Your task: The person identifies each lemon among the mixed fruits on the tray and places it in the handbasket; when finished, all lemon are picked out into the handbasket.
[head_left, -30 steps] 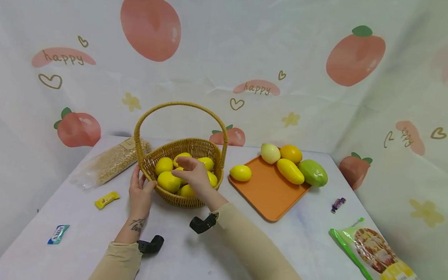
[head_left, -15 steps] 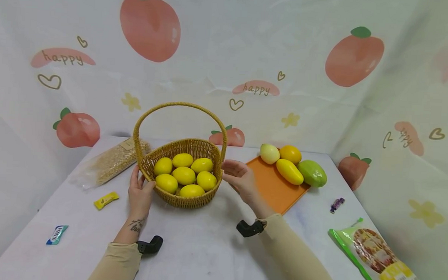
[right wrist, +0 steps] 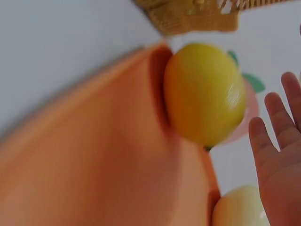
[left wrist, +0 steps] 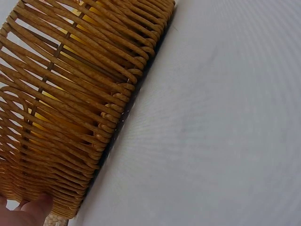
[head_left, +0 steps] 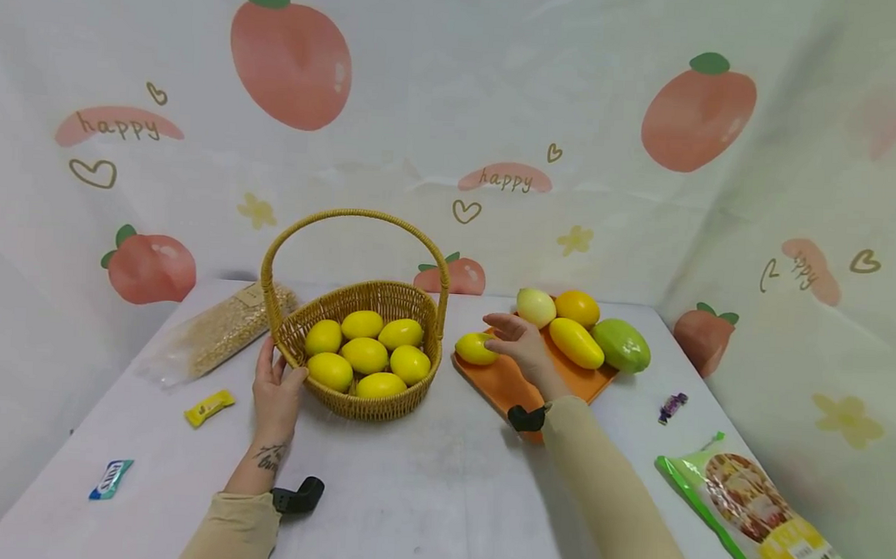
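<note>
A wicker basket (head_left: 363,405) with a tall arched handle holds several lemons (head_left: 364,355). My left hand (head_left: 276,397) rests against the outside of its left wall, thumb toward the front and fingers farther back. In the left wrist view fingertips (left wrist: 40,205) touch the weave. To the right, a single lemon (head_left: 477,348) lies on the left corner of an orange tray (head_left: 499,386). My right hand (head_left: 523,349) is over the tray beside this lemon, its fingers extended and holding nothing. The right wrist view shows a gap between the fingers and the lemon (right wrist: 204,94).
At the tray's back right lie a pale round fruit (head_left: 536,307), an orange fruit (head_left: 578,308), a yellow mango (head_left: 576,343) and a green fruit (head_left: 622,345). A bag of grain (head_left: 224,332), a yellow packet (head_left: 209,407), a blue packet (head_left: 111,479), a purple candy (head_left: 672,408) and a green bag (head_left: 764,518) surround them.
My right hand has moved right, from above the basket's lemons, past its right side, to the lemon on the tray. My left hand has stayed at the basket.
</note>
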{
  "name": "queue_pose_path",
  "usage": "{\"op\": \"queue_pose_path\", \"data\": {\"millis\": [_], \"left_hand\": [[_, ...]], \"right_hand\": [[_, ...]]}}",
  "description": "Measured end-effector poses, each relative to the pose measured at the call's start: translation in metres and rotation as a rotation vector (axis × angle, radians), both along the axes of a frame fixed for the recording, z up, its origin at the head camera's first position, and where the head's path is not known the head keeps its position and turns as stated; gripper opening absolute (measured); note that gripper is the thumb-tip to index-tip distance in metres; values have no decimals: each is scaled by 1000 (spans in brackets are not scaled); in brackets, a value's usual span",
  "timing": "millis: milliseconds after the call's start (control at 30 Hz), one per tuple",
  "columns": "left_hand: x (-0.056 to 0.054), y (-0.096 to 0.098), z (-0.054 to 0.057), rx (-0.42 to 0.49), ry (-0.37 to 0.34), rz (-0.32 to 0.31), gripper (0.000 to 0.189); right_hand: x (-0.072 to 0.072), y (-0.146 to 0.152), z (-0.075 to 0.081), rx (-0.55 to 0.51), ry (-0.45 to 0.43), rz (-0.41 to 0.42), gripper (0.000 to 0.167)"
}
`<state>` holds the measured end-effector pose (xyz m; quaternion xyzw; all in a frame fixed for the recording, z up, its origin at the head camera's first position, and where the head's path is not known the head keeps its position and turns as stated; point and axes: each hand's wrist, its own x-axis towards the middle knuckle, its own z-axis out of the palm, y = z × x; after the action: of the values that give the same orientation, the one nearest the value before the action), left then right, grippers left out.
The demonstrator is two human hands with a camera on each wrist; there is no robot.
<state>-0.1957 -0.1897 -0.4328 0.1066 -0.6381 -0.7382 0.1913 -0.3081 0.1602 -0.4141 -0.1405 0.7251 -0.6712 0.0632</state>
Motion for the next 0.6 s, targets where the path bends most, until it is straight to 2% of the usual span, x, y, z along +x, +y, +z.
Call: {"op": "queue_pose_path", "data": {"millis": [233,333,467,600], "left_hand": [[1,0,0,6,-8,-2,75],[1,0,0,4,-18,-5,75],[1,0,1,0,-24,-9,75],[1,0,1,-1,-18,-4,75]], "right_hand": [[-16,-1,-12,203,-71,31,52],[-19,-3,-15,281,-85,55,53],[-20,-5,-16,367,-107,46,53],[-20,-4,-17,415,-127,39,55]]}}
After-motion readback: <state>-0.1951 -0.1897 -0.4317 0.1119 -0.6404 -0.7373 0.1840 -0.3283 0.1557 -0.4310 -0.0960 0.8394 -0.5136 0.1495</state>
